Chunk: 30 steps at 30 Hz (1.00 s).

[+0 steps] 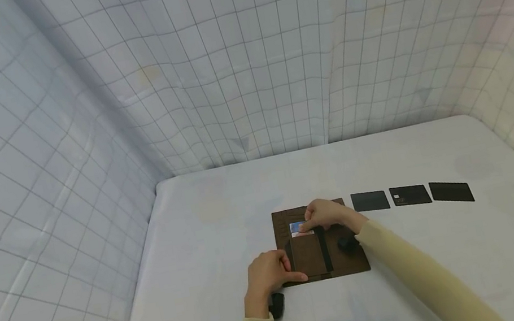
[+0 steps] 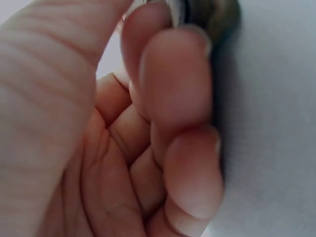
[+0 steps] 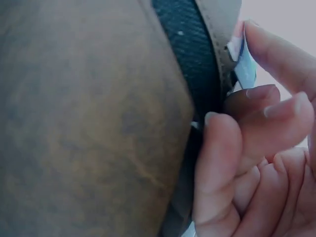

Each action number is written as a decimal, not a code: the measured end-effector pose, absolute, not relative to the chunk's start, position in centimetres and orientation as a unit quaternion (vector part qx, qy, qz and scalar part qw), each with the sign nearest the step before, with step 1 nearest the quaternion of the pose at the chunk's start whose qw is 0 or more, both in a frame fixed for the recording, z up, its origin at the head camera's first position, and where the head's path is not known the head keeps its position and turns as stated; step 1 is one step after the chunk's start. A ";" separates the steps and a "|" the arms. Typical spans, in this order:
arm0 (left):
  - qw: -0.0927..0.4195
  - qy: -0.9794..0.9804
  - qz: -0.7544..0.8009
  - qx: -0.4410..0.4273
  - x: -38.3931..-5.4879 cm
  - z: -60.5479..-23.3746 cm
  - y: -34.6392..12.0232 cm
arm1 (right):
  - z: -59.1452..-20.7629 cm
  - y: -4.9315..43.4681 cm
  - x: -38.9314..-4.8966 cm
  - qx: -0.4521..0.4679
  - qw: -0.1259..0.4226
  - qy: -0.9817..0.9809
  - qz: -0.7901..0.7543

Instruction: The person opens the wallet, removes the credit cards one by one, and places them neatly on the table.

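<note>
A brown leather wallet [image 1: 350, 263] lies spread open on the white table, with a dark elastic strap [image 1: 325, 251] running down its middle. My left hand [image 1: 267, 272] grips its lower left edge, thumb over the leather; in the left wrist view the other fingers [image 2: 177, 84] curl beside the table surface. At the top of the inner pocket, my right hand [image 1: 324, 213] pinches a blue and white card [image 1: 294, 227]. The right wrist view shows the thumb against this card [image 3: 245, 71], close by the stitched pocket edge; the card's lower part is hidden in the pocket.
To the right of the wallet, a dark green-grey card [image 1: 370, 201], a black card with a chip [image 1: 410, 195] and a plain black card [image 1: 450, 191] lie in a row. White checked curtains [image 1: 241, 71] hang behind the table and at both sides.
</note>
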<state>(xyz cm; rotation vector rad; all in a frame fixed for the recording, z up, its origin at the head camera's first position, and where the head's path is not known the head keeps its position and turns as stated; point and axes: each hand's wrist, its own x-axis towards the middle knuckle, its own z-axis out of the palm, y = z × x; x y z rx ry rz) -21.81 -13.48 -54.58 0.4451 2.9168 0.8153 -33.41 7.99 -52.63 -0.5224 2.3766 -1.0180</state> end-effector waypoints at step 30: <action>0.036 0.951 0.269 0.151 -21.5 -54.5 -13.6 | -53.5 7.2 -31.6 -0.123 0.137 0.926 -0.331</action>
